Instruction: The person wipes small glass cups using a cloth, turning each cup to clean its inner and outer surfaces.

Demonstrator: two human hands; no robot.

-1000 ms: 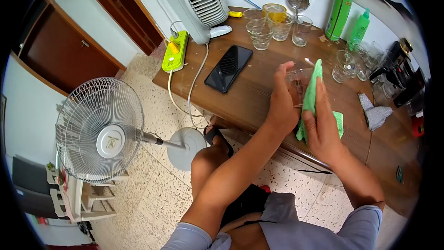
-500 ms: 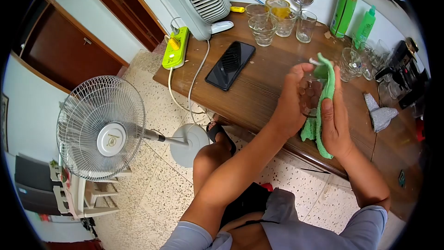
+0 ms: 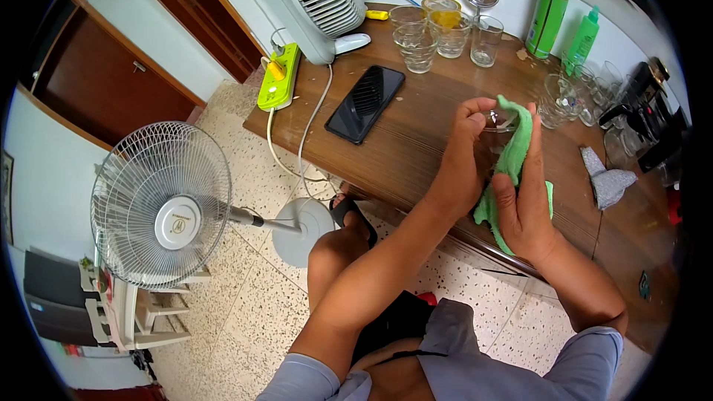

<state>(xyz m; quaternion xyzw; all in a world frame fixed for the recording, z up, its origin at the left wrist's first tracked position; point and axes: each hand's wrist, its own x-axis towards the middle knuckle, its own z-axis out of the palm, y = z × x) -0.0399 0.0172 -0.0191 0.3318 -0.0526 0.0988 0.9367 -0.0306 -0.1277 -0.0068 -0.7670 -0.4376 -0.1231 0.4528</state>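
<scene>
My left hand (image 3: 466, 152) is wrapped round a clear glass (image 3: 497, 122), which is mostly hidden between the two hands. A green cloth (image 3: 514, 150) lies against the glass's right side, with my right hand (image 3: 526, 204) closed on it, thumb in front. The cloth's lower part hangs by the table's front edge. To the left of the hands a black phone (image 3: 365, 104) lies on the brown wooden table (image 3: 405, 156).
Several glasses (image 3: 451, 36) stand at the back, more (image 3: 562, 100) at the right. A green can (image 3: 551, 11), a green bottle (image 3: 583, 41) and a grey cloth (image 3: 607, 180) are there too. Left are a power strip (image 3: 278, 85), box fan (image 3: 323, 0) and standing fan (image 3: 160, 204).
The glass has tilted and shows less between my hands. The cloth's top edge has shifted down and left, folding over the glass, and both hands have moved slightly left.
</scene>
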